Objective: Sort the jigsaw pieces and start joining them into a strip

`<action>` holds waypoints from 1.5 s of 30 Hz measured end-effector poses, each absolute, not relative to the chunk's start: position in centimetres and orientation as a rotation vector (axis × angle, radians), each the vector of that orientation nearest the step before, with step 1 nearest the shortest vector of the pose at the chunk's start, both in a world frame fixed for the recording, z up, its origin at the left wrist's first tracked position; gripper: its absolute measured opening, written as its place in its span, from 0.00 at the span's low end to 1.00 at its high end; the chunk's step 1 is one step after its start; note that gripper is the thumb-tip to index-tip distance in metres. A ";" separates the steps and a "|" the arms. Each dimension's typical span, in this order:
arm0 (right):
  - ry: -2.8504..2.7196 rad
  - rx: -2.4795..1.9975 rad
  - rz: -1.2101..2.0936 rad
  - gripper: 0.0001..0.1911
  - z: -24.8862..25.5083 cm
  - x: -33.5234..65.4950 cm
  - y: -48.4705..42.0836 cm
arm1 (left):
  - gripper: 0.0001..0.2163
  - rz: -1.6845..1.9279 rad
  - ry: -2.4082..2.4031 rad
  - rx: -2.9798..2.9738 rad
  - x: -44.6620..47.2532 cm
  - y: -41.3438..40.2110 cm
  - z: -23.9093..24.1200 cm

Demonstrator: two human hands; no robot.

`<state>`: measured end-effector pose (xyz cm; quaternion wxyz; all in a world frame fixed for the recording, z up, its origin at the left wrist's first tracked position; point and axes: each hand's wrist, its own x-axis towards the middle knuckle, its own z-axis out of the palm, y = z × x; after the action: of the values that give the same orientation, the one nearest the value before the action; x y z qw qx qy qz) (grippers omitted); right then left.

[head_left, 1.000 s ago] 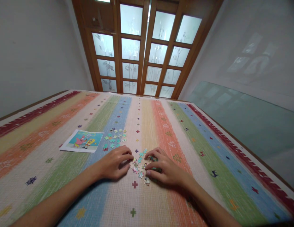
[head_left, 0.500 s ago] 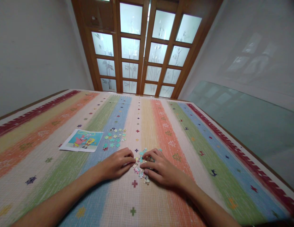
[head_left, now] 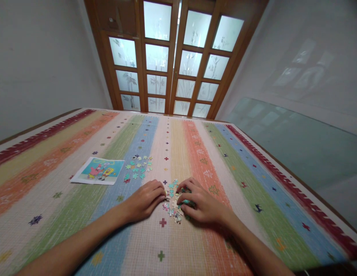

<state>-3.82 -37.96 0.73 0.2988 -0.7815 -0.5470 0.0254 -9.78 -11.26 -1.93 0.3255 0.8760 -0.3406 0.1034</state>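
Both my hands rest on a striped mat over a small heap of jigsaw pieces. My left hand lies at the heap's left edge with its fingers curled and their tips touching the pieces. My right hand sits on the heap's right side, fingers bent and pinched over a few teal pieces. What exactly either hand grips is too small to name.
A second group of loose teal pieces lies spread farther out on the blue stripe. A cartoon reference picture lies to their left. A wooden glazed door stands beyond the mat and a glass panel leans at the right.
Both hands have shifted slightly among the heap; the right hand's fingers have drawn in over the teal pieces. The view has tilted a little.
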 end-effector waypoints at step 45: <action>-1.449 -2.086 0.145 0.05 1.3 -2.8 -39.3 | 0.09 0.313 -0.879 2.285 -12.5 -15.8 -2.1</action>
<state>-2.75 -39.26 1.29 0.2944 -0.7836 -0.5443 0.0543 -12.52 -15.83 -2.12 0.3304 0.8738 -0.3363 0.1197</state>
